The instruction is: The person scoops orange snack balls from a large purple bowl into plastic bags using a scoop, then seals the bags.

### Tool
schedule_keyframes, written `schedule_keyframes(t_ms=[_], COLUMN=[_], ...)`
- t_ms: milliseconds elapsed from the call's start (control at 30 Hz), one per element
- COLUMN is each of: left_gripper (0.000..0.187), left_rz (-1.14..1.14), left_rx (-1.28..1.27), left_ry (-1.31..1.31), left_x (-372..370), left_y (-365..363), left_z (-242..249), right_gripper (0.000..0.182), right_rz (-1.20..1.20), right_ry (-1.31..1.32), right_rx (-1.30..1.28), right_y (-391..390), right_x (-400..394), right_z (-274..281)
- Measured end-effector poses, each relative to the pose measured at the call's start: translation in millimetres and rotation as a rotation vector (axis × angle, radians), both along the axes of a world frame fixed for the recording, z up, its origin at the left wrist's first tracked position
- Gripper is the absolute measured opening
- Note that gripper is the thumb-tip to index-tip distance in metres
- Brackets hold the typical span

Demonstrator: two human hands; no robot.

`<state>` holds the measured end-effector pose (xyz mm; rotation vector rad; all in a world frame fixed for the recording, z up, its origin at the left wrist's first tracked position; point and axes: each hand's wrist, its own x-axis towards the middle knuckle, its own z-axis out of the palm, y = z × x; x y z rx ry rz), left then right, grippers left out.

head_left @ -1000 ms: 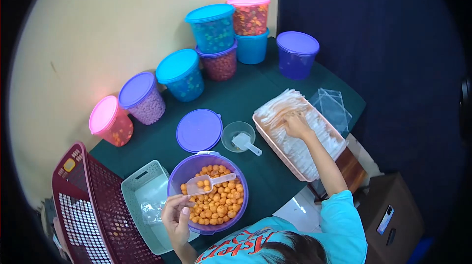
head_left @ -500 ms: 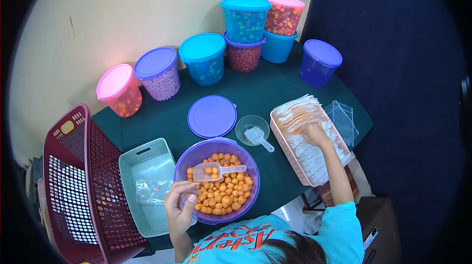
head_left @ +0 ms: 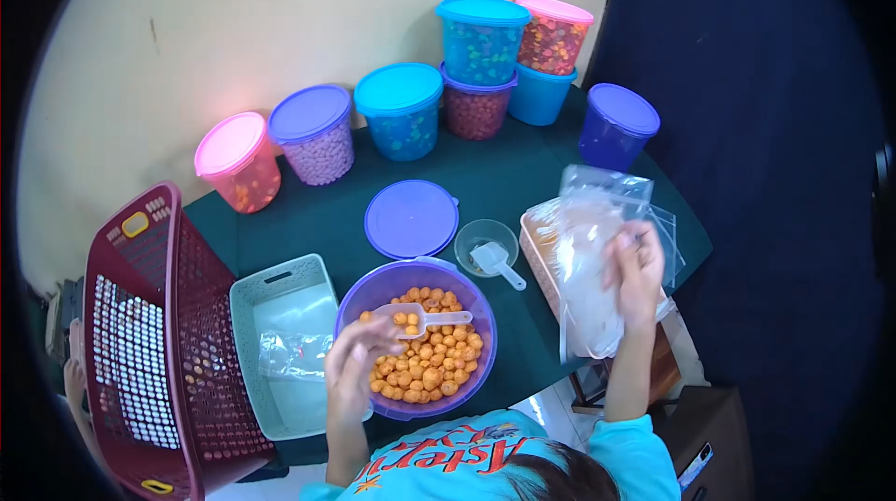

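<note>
My right hand is raised over the pale pink basket on the right, pinching a clear plastic bag that hangs from the fingers, slightly blurred. More bags lie in that basket, partly hidden behind the held one. My left hand hovers at the left rim of the purple tub, fingers bent and apart with nothing in them. Inside the tub are round orange snack balls, and a white scoop with a few of them rests on top.
Left of the tub are a pale green tray holding a sealed clear packet and a tall maroon basket. A purple lid and a glass bowl with a small scoop lie behind. Lidded tubs line the back.
My right hand has risen out of the pink basket, bringing up a clear plastic bag. My left hand has shifted slightly toward the scoop. The view has tilted a little.
</note>
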<state>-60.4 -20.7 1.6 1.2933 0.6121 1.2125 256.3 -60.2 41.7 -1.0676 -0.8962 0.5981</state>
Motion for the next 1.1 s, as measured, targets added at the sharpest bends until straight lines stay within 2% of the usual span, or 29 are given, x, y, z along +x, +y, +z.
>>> schedule_keyframes(t_ms=[33, 133, 200, 233, 267, 333, 467, 500, 533, 567, 600, 667, 733, 800, 933, 1100], left_gripper=[0.044, 0.078, 0.096, 0.1, 0.104, 0.107, 0.112, 0.109, 0.109, 0.107, 0.106, 0.105, 0.105, 0.105, 0.107, 0.107], left_rz=[-0.102, -0.272, -0.458, -0.505, -0.556, -0.56, -0.656, -0.564, -0.563, -0.552, -0.539, -0.559, -0.585, -0.585, -0.557, -0.55], left_rx=[-0.115, -0.242, -0.382, -0.457, -0.532, -0.512, -0.452, -0.35, -0.35, -0.237, -0.124, -0.105, -0.062, -0.072, -0.153, -0.135], left_ry=[-0.171, -0.251, -0.41, -0.499, -0.592, -0.596, -0.586, -0.447, -0.448, -0.346, -0.241, -0.209, -0.179, -0.121, -0.108, -0.084], left_x=[6.2, 28.9, 39.8, 39.7, 37.5, 31.2, 24.7, 25.6, 25.3, 24.5, 23.8, 24.2, 25.5, 24.2, 23.6, 21.0], left_y=[2.3, 8.1, 8.1, 7.8, 7.0, 4.8, 3.3, 1.9, 1.7, 1.5, 1.1, -0.4, -1.7, -7.6, -21.2, -21.1], left_z=[1.9, 5.5, 5.3, 4.3, 3.5, 1.2, -6.5, -2.2, -1.1, -0.6, 0.0, -0.5, -4.2, 0.8, 2.1, -4.9], right_gripper=[0.016, 0.015, 0.016, 0.017, 0.018, 0.017, 0.021, 0.023, 0.026, 0.031, 0.031, 0.031, 0.037, 0.043, 0.044, 0.034], right_rz=[0.086, 0.417, 0.51, 0.587, 0.61, 0.553, 0.651, 0.625, 0.599, 0.567, 0.569, 0.109, 0.098, 0.17, 0.123, 0.052], right_ry=[0.057, 0.185, 0.159, 0.157, 0.162, 0.115, 0.148, 0.018, -0.112, -0.307, -0.305, -0.667, -0.752, -1.016, -1.136, -1.077], right_rx=[-0.031, -0.133, -0.201, -0.283, -0.256, -0.255, -0.295, -0.291, -0.287, -0.337, -0.339, -0.03, 0.024, 0.19, 0.201, 0.297], right_y=[-3.1, -3.6, -0.7, -1.7, -0.8, -0.3, -0.3, 0.6, 1.3, 0.5, 0.8, 0.4, -5.1, -9.9, -6.4, -1.3], right_x=[-26.4, -95.2, -126.0, -134.5, -142.2, -150.7, -148.8, -147.6, -145.2, -135.8, -135.3, -134.5, -131.4, -133.7, -140.0, -141.6], right_z=[0.7, -12.5, -32.0, -30.7, -34.0, -37.9, -44.8, -42.4, -39.0, -33.3, -29.4, -22.6, -6.1, 3.2, 1.0, -18.3])
